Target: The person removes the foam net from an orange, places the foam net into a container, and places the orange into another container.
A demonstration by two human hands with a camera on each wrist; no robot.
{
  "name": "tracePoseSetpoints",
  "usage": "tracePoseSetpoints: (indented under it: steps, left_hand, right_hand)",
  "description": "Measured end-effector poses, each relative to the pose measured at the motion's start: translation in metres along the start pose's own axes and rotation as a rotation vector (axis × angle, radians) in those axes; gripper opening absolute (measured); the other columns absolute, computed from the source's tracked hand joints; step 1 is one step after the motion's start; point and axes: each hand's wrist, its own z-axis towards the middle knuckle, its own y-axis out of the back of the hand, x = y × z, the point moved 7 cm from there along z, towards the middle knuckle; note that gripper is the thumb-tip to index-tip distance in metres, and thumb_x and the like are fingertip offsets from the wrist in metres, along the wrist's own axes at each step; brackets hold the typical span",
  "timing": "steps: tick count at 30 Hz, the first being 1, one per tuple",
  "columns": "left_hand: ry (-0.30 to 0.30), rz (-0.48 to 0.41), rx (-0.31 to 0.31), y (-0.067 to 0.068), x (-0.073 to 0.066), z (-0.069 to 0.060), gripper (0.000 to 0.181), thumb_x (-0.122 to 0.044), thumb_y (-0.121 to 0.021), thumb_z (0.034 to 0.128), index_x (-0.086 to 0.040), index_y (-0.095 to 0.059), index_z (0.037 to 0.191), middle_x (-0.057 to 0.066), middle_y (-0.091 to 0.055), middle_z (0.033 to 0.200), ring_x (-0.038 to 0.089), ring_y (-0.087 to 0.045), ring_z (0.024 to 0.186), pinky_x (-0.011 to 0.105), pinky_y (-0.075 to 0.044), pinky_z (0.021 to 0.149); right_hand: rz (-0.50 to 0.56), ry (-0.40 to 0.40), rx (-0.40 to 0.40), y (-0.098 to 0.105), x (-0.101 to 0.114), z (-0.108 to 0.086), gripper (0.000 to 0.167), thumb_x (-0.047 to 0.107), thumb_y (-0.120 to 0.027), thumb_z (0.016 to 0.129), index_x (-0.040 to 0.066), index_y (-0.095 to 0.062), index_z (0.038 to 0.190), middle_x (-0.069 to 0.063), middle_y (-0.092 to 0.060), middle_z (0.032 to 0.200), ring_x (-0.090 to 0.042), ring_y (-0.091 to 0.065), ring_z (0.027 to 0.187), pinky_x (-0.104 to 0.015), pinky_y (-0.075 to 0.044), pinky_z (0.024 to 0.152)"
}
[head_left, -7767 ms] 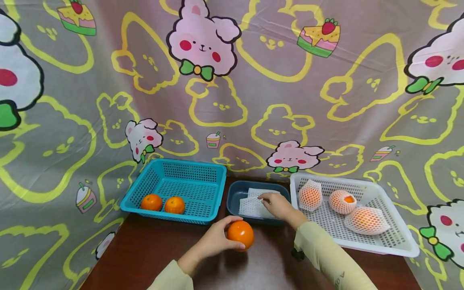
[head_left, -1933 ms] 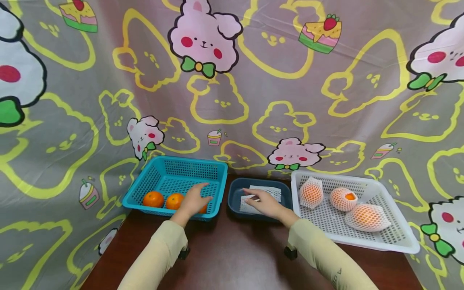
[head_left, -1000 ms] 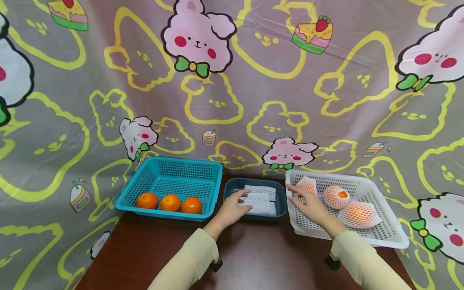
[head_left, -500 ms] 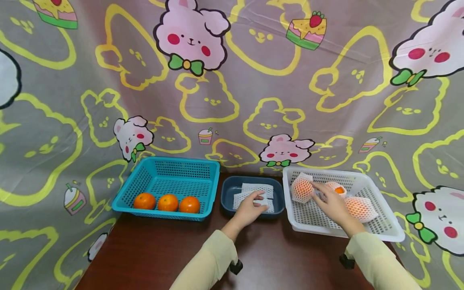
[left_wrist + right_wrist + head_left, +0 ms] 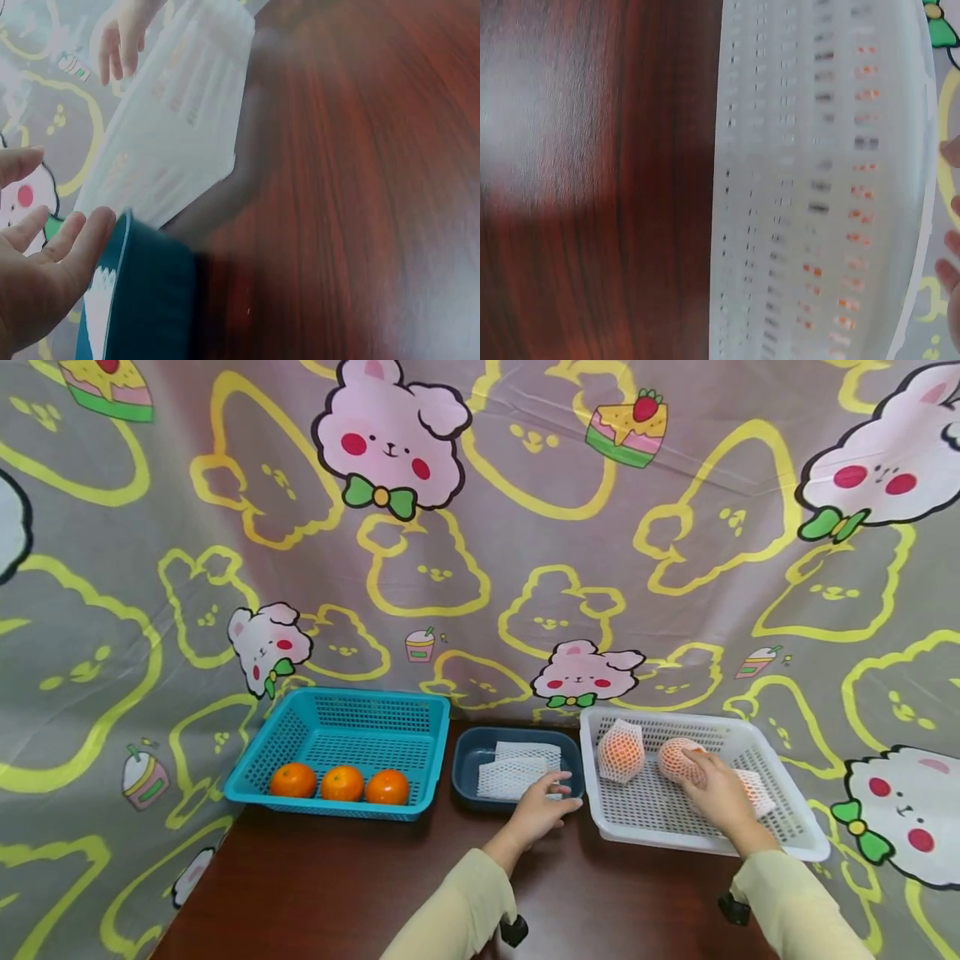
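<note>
Right hand, head view: fingers loosely extended over the white basket, nothing visibly gripped; contact with fruit cannot be told.
Netted oranges: all in that basket; one at the right hand's fingertips, one further left of them, one partly hidden behind the hand.
Left hand: thumb and fingers apart, holding nothing, at the near right corner of the dark tray.
Net sleeves: loose in the tray, just beyond the left hand and to its left.
Bare oranges: three in a row in the teal basket, well left of the left hand.
Netting: judged about halfway; three oranges out of nets, three remaining in them.
Left wrist view: left hand spread wide beside the tray; right hand's fingers hang loose past the white basket.
Right wrist view: fingertips at the edge, spread; orange shows through the slots beside them.
</note>
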Motion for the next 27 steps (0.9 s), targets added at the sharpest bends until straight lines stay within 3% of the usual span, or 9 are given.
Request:
tracePoseSetpoints:
  steps: [4, 8, 13, 16, 21, 27]
  left_hand:
    - [0.019, -0.030, 0.029, -0.015, 0.001, 0.001, 0.052, -0.007, -0.072, 0.0936, -0.003, -0.056, 0.143, 0.021, -0.064, 0.124, 0.020, -0.067, 0.095, 0.045, -0.060, 0.078]
    - [0.059, -0.080, 0.033, -0.028, 0.005, 0.002, 0.058, -0.004, -0.072, 0.0915, -0.003, -0.052, 0.146, 0.014, -0.065, 0.115, 0.024, -0.069, 0.092, 0.041, -0.060, 0.075]
    - [0.080, -0.100, 0.016, -0.037, 0.012, 0.001, 0.072, -0.001, -0.074, 0.0889, -0.005, -0.042, 0.153, 0.011, -0.064, 0.110, 0.019, -0.068, 0.086, 0.036, -0.060, 0.070]
    - [0.097, -0.118, 0.000, -0.039, 0.015, 0.000, 0.073, -0.002, -0.073, 0.0905, -0.005, -0.038, 0.155, 0.009, -0.064, 0.109, 0.024, -0.070, 0.087, 0.037, -0.060, 0.071]
    - [0.116, -0.171, -0.011, -0.045, 0.018, 0.001, 0.066, -0.003, -0.070, 0.0942, -0.004, -0.039, 0.153, 0.008, -0.063, 0.107, 0.024, -0.072, 0.085, 0.037, -0.061, 0.071]
    - [0.118, -0.223, -0.068, -0.049, 0.018, 0.002, 0.065, 0.005, -0.069, 0.0922, -0.002, -0.042, 0.150, 0.010, -0.062, 0.101, 0.019, -0.068, 0.079, 0.035, -0.061, 0.071]
  right_hand:
    - [-0.052, -0.092, 0.030, 0.000, -0.019, -0.003, 0.058, 0.012, -0.073, 0.088, -0.010, -0.050, 0.137, -0.039, -0.046, 0.133, -0.059, -0.042, 0.122, -0.076, -0.036, 0.092]
    - [-0.077, -0.202, 0.094, -0.003, -0.041, -0.011, 0.067, 0.015, -0.072, 0.087, -0.009, -0.041, 0.142, -0.041, -0.033, 0.141, -0.060, -0.030, 0.131, -0.080, -0.029, 0.094]
    - [-0.069, -0.247, 0.150, -0.006, -0.057, -0.020, 0.077, 0.013, -0.074, 0.085, -0.013, -0.034, 0.145, -0.046, -0.022, 0.146, -0.066, -0.017, 0.136, -0.083, -0.022, 0.099]
    - [-0.044, -0.259, 0.196, -0.008, -0.060, -0.022, 0.079, 0.011, -0.074, 0.085, -0.017, -0.031, 0.145, -0.049, -0.017, 0.146, -0.071, -0.010, 0.135, -0.080, -0.016, 0.104]
    - [-0.019, -0.281, 0.241, -0.009, -0.060, -0.025, 0.078, 0.006, -0.075, 0.082, -0.020, -0.032, 0.142, -0.051, -0.017, 0.143, -0.070, -0.016, 0.132, -0.077, -0.020, 0.106]
    - [-0.076, -0.285, 0.229, -0.007, -0.058, -0.025, 0.075, 0.002, -0.075, 0.080, -0.016, -0.036, 0.142, -0.048, -0.029, 0.133, -0.069, -0.035, 0.118, -0.075, -0.035, 0.096]
